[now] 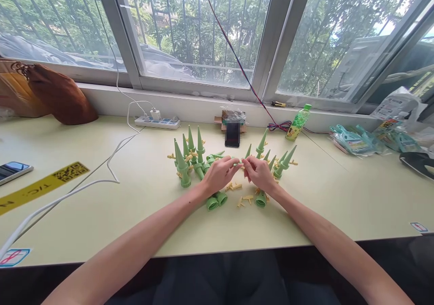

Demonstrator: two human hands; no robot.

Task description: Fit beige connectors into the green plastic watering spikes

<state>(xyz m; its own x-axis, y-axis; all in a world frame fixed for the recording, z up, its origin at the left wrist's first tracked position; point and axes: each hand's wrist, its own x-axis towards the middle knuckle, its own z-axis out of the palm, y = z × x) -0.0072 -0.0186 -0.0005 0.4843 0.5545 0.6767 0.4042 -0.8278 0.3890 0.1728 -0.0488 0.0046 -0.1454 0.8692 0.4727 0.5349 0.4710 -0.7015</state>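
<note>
My left hand [220, 174] and my right hand [259, 173] meet over the middle of the pale table [135, 214], fingers pinched together on a small green plastic piece [238, 162] held between them. Around the hands lie several green cone-shaped spikes: an upright cluster [188, 158] to the left, another group [278, 160] to the right. Two lie with open round ends [216, 201] under my left wrist. Small yellow plastic parts [246, 199] are scattered between the spikes.
A black phone [232, 134] stands behind the spikes. A white power strip [157, 122] with cable sits at the back, a green bottle [298, 121] right of centre, teal clips in bags [352, 140] far right, a brown bag [61, 97] and another phone [13, 170] left.
</note>
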